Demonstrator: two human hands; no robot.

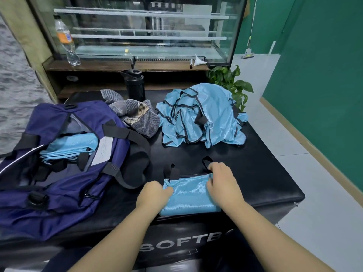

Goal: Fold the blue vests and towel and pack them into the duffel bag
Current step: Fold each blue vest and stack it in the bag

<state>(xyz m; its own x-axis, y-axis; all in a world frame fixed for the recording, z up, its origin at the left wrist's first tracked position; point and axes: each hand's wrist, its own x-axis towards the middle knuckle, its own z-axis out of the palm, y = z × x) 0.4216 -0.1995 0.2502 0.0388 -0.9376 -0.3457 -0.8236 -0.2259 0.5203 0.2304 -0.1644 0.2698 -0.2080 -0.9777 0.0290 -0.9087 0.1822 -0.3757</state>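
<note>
Nearest, a folded blue vest (pixel 189 195) lies at the front edge of the black padded box (pixel 265 173). The left hand (pixel 155 195) grips the vest's left edge with curled fingers; the right hand (pixel 224 183) pinches its top right corner beside a black strap. At the far left the navy duffel bag (pixel 59 189) lies open, with folded blue vests (pixel 68 146) inside. Behind it sits a crumpled grey towel (pixel 135 114), a black bottle (pixel 134 85) just beyond. To the right is a heap of unfolded blue vests (pixel 202 116).
</note>
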